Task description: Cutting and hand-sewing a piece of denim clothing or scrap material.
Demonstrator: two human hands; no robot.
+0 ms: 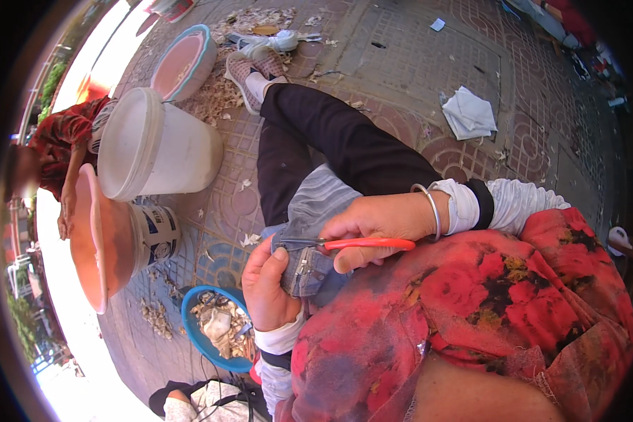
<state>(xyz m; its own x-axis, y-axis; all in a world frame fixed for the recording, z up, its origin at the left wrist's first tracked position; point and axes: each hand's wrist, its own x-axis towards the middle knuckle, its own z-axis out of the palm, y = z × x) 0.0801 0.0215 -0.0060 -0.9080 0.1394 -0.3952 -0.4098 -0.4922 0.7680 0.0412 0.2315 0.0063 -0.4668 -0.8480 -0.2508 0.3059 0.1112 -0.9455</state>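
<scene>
My right hand [373, 224] is closed around red-handled pliers [373, 243], a silver bangle on its wrist. The metal jaws point left and meet the edge of a blue-grey denim piece [320, 204] with a metal zipper [302, 269]. Thumb and fingers of my left hand [269, 290] pinch that same edge, right beside the jaws. The cloth hangs over my lap, above my dark trousers [337, 133]. What the jaw tips grip, if anything, is too small to make out.
A blue basin [190, 327] of pale scraps stands near my left hand. Farther left are a white bucket [190, 151], an orange basin [104, 243] on a printed pail [155, 235], and a pink basin [183, 65]. Another person's arm [69, 193] reaches there. White paper [469, 114] lies on the paving.
</scene>
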